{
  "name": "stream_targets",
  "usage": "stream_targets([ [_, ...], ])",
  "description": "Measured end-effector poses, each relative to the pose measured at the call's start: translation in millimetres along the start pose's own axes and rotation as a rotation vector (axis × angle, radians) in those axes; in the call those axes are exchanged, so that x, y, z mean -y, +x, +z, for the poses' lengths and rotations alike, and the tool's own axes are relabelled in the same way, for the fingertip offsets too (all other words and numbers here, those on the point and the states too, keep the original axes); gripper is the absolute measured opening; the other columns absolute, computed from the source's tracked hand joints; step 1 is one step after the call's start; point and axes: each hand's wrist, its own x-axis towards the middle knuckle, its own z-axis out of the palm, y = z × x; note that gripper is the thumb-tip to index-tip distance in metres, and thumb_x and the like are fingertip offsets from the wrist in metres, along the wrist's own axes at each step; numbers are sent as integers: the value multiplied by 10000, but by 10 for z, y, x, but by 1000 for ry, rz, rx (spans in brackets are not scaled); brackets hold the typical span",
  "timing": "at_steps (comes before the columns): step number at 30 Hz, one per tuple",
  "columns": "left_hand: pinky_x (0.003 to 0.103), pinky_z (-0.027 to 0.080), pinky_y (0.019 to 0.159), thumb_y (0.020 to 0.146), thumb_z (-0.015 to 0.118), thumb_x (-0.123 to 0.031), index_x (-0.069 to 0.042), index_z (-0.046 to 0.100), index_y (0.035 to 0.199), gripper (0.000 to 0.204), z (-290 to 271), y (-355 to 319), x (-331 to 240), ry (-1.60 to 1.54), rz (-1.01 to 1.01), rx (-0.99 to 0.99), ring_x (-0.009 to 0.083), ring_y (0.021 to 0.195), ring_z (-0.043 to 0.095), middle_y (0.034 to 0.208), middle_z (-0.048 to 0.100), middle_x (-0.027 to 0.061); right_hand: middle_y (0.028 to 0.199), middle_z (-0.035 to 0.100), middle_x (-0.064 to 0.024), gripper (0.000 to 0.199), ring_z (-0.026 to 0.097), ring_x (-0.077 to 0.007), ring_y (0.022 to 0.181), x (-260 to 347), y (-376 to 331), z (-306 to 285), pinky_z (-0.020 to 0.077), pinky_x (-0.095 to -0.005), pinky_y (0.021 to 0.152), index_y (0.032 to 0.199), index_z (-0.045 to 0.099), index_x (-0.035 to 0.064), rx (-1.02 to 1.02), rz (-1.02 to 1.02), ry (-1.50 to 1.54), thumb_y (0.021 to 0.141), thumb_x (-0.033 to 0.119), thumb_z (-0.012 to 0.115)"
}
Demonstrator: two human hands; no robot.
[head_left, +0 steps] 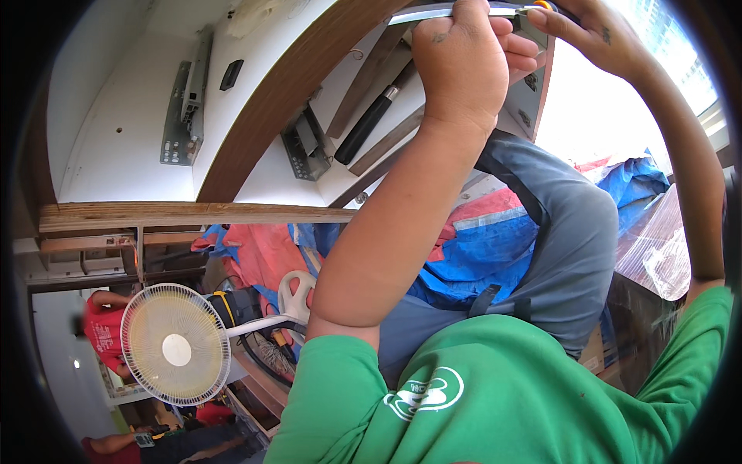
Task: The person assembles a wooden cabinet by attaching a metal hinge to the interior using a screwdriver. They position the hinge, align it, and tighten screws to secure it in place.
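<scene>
Left hand: my left hand (462, 66) is raised overhead, fist wrapped round a metal rail (433, 13) at the top of the picture, knuckles toward me.
Right hand: my right hand (583, 31) is up beside it, fingers pinched narrow on the rail's right end, where a small orange-tipped piece (543, 5) shows (I cannot tell what that piece is).
Rail: silver and slim, its long axis runs left to right along the upper edge of the white cabinet panel (510, 100); its left end points toward the curved brown-edged board (270, 108), its right end toward the bright window (672, 54).
Cabinet: 2 grey drawer slides are fixed to the white inner walls, 1 at far left (185, 104) and 1 nearer the middle (307, 147), and a black cylinder (369, 120) slants between them and my left forearm.
Below: a white fan (176, 344) stands at lower left, near a person in a red shirt (104, 329).
Behind my arm: blue and red tarpaulin (479, 247) lies past a grey garment (568, 255).
</scene>
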Motion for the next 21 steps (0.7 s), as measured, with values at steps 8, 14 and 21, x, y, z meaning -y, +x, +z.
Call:
stream_targets([
  [8, 364, 604, 587, 1002, 503, -310, 46, 596, 824, 409, -762, -122, 56, -82, 209, -139, 302, 576, 691, 702, 689, 247, 539, 570, -166, 593, 611, -343, 502, 519, 272, 343, 473, -448, 510, 711, 650, 6, -8, -290, -215, 924, 558, 676],
  [14, 340, 588, 566, 1004, 503, -315, 69, 600, 828, 434, -412, -78, 146, -72, 160, 82, 280, 566, 692, 692, 689, 236, 676, 644, -163, 623, 629, -264, 603, 197, -38, 252, 487, -426, 569, 835, 668, -24, 82, -26, -2, 965, 582, 609],
  [21, 315, 576, 589, 1038, 453, -330, 94, 628, 886, 483, -181, -53, -125, 88, -8, 117, 241, 594, 692, 723, 712, 206, 727, 646, -164, 612, 600, -241, 655, 66, -102, 172, 492, -417, 625, 909, 670, -30, -14, 56, -9, 981, 573, 593],
])
